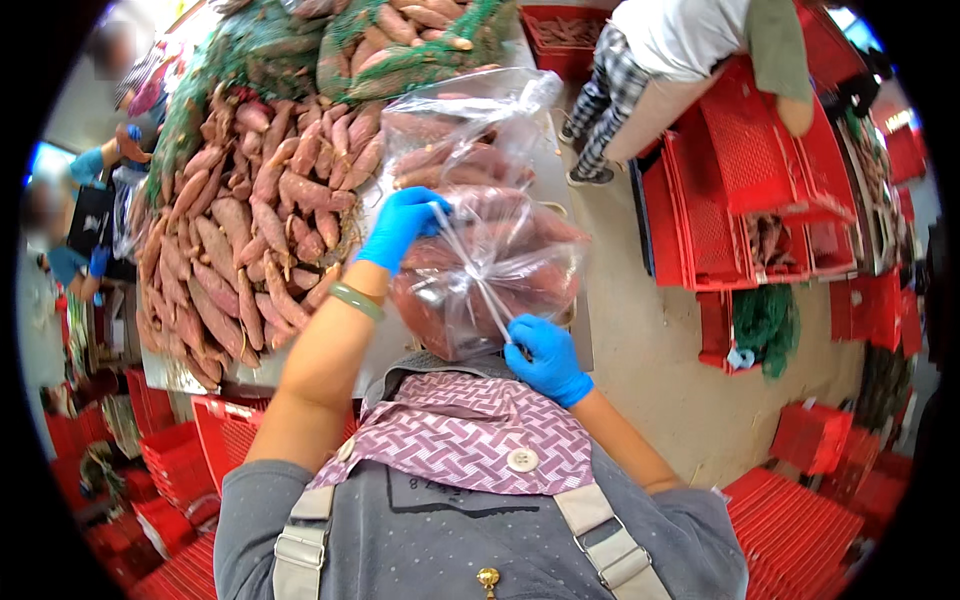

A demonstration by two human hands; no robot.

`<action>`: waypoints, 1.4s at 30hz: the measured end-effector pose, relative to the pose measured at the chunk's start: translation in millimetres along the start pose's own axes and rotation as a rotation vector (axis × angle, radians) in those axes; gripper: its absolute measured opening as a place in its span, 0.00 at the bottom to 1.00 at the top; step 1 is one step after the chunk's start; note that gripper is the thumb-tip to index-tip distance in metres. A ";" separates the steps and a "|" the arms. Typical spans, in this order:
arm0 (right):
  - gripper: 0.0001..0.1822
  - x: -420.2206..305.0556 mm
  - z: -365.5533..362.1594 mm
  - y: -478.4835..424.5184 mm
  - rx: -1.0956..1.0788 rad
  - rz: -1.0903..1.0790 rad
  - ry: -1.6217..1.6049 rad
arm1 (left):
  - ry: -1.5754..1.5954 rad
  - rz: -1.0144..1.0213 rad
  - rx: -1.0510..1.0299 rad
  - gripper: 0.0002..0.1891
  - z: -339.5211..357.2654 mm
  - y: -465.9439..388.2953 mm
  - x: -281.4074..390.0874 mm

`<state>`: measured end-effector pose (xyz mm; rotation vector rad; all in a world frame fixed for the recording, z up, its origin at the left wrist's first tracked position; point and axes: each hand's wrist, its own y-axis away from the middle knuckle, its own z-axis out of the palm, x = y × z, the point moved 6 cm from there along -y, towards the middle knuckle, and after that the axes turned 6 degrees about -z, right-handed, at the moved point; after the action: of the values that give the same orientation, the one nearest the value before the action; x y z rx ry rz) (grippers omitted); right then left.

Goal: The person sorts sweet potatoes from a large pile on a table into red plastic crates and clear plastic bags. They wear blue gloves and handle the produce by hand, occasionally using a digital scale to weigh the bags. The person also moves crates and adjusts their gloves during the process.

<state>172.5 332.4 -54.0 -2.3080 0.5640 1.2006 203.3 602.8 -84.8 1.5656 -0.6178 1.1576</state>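
Note:
A clear plastic bag (pixel 555 255) full of reddish sweet potatoes lies at the near edge of the table, its neck gathered in the middle. From that gathered point a thin whitish strip (pixel 491 304) runs out both ways, which may be a tie or twisted plastic. My left hand (pixel 405 225), in a blue glove, pinches the far end. My right hand (pixel 547 356), gloved alike, is closed on the near end beside my apron (pixel 480 435). Just beyond lies a second clear bag (pixel 465 146) of sweet potatoes with its neck bunched up.
Loose sweet potatoes (pixel 247 232) are heaped over the table's left side, with green mesh sacks (pixel 420 45) of more behind. On the right a person (pixel 675 45) stands by stacked red plastic crates (pixel 735 172). Other people in blue gloves work at far left. Crates (pixel 795 517) also stand near me.

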 end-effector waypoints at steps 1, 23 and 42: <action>0.05 4.6 -1.2 6.8 0.019 0.062 -0.025 | 0.045 -0.001 -0.007 0.08 8.6 -0.5 -5.5; 0.26 133.9 -77.6 6.6 0.091 0.598 -0.600 | -0.505 0.293 0.257 0.13 65.6 95.4 16.6; 0.39 -225.8 273.7 -92.3 -0.648 0.173 -0.848 | 0.201 0.277 1.052 0.07 -172.8 497.9 -63.5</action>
<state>-71.5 596.6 17.2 -1.9010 0.0464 2.5240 -304.0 593.1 71.5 2.2059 -0.0423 2.0083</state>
